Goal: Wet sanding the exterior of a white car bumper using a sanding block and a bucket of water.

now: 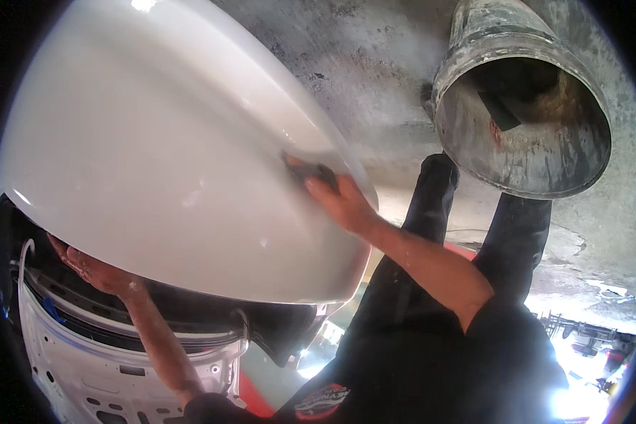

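Shirt [431, 367]: black, along lower edge.
Right hand [343, 203]: curled over blurred dark pad [312, 172], which sits against white panel [184, 148] near its right edge.
Left hand [102, 274]: at panel's lower left edge, fingertips partly hidden, can't tell if gripping.
Bucket [544, 164]: grey, upper right, mouth toward camera.

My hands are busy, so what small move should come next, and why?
Perhaps slide the dark pad in your right hand slightly along the white car panel: it appears pressed there, while your left hand sits at its lower edge.
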Demonstrator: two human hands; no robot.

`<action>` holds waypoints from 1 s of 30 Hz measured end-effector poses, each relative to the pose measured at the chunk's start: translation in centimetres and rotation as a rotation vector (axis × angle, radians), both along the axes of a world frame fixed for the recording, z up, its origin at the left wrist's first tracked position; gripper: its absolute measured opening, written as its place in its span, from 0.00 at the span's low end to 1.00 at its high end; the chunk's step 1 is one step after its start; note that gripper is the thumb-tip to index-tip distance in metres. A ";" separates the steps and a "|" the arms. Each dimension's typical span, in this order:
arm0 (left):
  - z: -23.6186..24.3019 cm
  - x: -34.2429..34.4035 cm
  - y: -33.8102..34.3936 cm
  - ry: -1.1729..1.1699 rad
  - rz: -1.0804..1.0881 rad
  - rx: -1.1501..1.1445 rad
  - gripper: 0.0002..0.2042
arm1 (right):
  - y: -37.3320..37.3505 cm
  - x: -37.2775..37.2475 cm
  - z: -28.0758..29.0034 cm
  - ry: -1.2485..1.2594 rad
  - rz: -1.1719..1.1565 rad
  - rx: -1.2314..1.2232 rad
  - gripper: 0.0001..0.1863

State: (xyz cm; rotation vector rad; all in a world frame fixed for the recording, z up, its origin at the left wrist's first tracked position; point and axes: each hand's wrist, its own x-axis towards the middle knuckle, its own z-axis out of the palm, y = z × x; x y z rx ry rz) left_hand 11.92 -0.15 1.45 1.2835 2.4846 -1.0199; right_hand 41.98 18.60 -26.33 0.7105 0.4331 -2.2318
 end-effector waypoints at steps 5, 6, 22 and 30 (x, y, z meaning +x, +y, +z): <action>-0.7 0.6 -0.4 0.081 0.322 0.053 0.45 | -2.3 6.3 0.2 -0.133 -0.137 -0.017 0.23; -1.0 0.4 -0.4 0.079 0.143 -0.042 0.45 | -2.4 4.7 0.5 -0.127 -0.215 0.005 0.23; -1.1 0.6 0.8 0.050 0.002 -0.003 0.43 | -1.4 -12.1 1.4 0.591 -0.389 0.504 0.38; -1.8 1.2 2.3 0.054 0.169 0.095 0.28 | -1.7 -2.8 3.0 0.477 -0.286 0.399 0.47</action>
